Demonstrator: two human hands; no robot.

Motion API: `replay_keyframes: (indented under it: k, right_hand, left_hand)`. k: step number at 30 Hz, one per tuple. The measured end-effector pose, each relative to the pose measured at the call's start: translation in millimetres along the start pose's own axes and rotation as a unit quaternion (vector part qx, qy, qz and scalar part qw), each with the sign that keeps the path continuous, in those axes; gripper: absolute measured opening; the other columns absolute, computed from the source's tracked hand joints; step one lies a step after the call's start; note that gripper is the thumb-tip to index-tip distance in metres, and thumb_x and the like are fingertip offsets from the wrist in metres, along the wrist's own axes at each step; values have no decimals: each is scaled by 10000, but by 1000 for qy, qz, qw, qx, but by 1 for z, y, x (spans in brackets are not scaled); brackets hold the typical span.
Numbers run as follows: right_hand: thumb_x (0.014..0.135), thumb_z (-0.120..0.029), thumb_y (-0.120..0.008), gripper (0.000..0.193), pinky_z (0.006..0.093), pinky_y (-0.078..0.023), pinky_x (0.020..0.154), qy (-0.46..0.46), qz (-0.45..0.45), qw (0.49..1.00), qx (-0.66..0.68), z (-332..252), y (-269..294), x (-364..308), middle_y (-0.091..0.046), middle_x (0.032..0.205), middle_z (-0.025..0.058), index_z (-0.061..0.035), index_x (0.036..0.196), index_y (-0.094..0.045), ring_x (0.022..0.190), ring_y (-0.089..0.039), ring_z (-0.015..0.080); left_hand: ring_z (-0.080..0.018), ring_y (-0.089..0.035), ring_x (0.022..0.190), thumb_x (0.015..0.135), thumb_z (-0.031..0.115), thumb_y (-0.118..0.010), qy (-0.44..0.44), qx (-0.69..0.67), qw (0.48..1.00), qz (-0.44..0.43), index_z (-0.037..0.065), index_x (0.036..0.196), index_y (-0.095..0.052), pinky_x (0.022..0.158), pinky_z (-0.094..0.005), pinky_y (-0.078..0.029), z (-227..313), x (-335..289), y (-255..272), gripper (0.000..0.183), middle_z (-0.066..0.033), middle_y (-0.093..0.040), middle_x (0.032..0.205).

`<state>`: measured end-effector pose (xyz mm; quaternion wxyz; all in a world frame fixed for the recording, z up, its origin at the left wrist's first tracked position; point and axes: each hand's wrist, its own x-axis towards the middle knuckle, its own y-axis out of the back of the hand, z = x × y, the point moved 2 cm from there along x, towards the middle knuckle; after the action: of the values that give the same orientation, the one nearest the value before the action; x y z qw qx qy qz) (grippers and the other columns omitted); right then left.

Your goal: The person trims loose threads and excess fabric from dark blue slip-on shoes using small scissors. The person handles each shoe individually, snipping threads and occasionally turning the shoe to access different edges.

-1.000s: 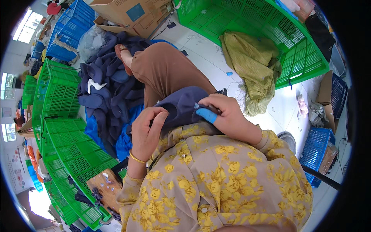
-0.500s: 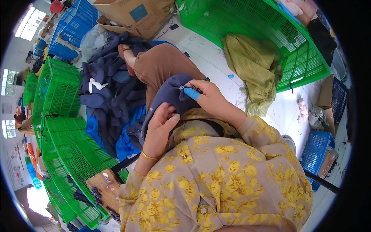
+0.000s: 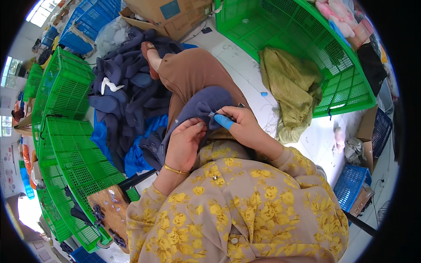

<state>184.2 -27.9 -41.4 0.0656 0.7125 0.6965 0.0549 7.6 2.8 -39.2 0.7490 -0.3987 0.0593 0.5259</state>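
A navy fabric slipper (image 3: 209, 97) lies across my lap, its rounded end pointing away from me. On it sits a small navy bow (image 3: 206, 109) with a pale spot at its middle. My left hand (image 3: 184, 140) is closed on the slipper's near side, fingertips against the fabric below the bow. With blue tape wrapped on one digit, my right hand (image 3: 241, 125) pinches close at the bow's right side. Something thin and dark shows between its fingers, and a small dark end sticks out past the knuckles; its kind is too small to tell.
Navy slippers (image 3: 118, 98) are heaped at the left on blue plastic sheeting (image 3: 133, 160). Green crates (image 3: 66, 140) stand along the left, and a large green crate (image 3: 280, 26) at the upper right. An olive sack (image 3: 291, 83) hangs over its edge. A wooden board (image 3: 107, 201) holds dark bows.
The view has shifted slightly. My left fingers have curled in closer to the bow, and my right hand still pinches beside it. The slipper stays on my lap.
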Motion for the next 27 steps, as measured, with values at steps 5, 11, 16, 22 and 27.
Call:
replay_keyframes:
  k: [5, 11, 16, 22, 27]
  right_hand:
    - [904, -117, -598, 126, 310, -411, 568, -16, 15, 999, -48, -2, -1, -2, -591, 726, 123, 5, 923, -622, 594, -486, 156]
    - [884, -104, -598, 111, 349, -426, 581, 4, 13, 998, -67, -17, -2, -1, -615, 770, 161, 0, 910, -628, 623, -556, 268]
    - [838, -74, -593, 95, 382, -431, 595, 4, 15, 996, -93, -16, -4, 1, -621, 786, 170, -7, 895, -629, 660, -572, 323]
    - [799, -66, -590, 87, 403, -441, 614, 17, 14, 992, -120, -17, -4, 2, -616, 784, 176, -15, 863, -617, 706, -588, 347]
    - [796, -91, -612, 76, 418, -446, 620, 29, 28, 988, -147, -12, -8, 0, -609, 760, 168, -21, 825, -597, 716, -596, 349]
  left_hand:
    - [-123, -576, 865, 890, 44, -593, 7, -11, 1000, 3, 18, 1016, -639, 822, -248, -444, -2, 2, 5, 137, -39, -648, 947]
    - [-118, -572, 846, 877, 43, -604, 1, -8, 1000, 21, 25, 1001, -637, 799, -242, -441, -2, 3, 6, 130, -33, -642, 922]
    - [-111, -564, 796, 870, 49, -608, -2, -3, 999, 40, 43, 953, -622, 786, -247, -445, 0, 1, 0, 85, -21, -629, 875]
    - [-71, -522, 735, 850, 140, -695, -4, 28, 997, 73, 80, 889, -623, 702, -223, -403, 4, 3, -13, 101, 17, -605, 822]
    - [-40, -484, 680, 833, 185, -745, -28, 76, 990, 112, 76, 872, -652, 632, -203, -370, 2, 5, -18, 149, 34, -603, 792]
